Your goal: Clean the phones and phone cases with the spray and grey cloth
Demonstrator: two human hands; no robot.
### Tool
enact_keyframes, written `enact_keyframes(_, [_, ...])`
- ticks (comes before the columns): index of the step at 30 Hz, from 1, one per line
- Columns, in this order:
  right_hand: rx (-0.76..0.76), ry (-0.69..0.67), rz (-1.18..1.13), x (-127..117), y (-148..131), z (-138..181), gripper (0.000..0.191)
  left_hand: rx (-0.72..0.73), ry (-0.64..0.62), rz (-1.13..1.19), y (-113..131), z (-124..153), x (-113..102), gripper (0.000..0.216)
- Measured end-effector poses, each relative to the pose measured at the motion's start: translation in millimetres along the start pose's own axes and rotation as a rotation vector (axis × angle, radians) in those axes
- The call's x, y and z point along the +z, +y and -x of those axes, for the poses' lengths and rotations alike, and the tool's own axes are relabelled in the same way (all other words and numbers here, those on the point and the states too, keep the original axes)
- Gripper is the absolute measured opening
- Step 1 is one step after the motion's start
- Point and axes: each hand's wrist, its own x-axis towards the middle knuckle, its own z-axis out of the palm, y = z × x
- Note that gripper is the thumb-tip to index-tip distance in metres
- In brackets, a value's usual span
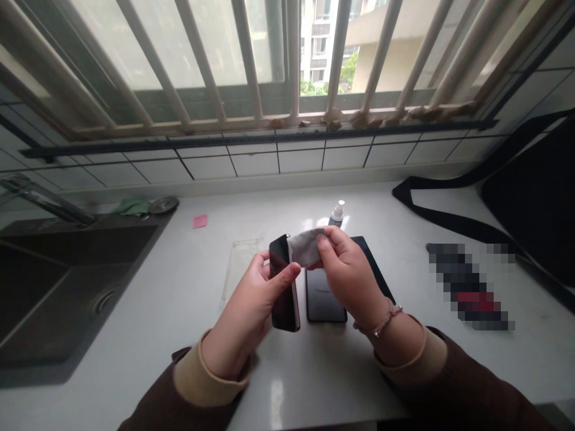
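Note:
My left hand (251,299) grips a dark smartphone (284,299), held upright on its edge above the white counter. My right hand (345,269) pinches a grey cloth (304,245) against the phone's top edge. A second dark phone or tablet (324,299) lies flat on the counter just behind and under my right hand. A small spray bottle (336,214) with a white cap stands right behind the cloth. A clear phone case (240,263) lies on the counter to the left of my hands.
A dark sink (54,281) with a tap (42,200) fills the left. A pink note (200,221) lies near the tiled wall. A black bag with a strap (534,203) sits at the right, and a blurred-out object (469,287) lies beside it. Barred window behind.

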Motion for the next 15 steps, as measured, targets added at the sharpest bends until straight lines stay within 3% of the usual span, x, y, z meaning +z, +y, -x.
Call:
enact_keyframes(4, [0.121, -0.023, -0.181, 1.8, 1.0, -1.2, 0.033, -0.037, 0.004, 0.069, -1.3, -0.7, 1.1, 0.050])
enact_keyframes(11, [0.218, -0.066, -0.264, 4.5, 1.1, -0.7, 0.031, -0.068, 0.088, 0.301, 2.2, -4.1, 3.0, 0.005])
enact_keyframes(15, [0.221, -0.054, -0.339, 4.2, -0.7, -2.3, 0.029, -0.157, 0.075, 0.421, 9.7, -4.5, 4.6, 0.020])
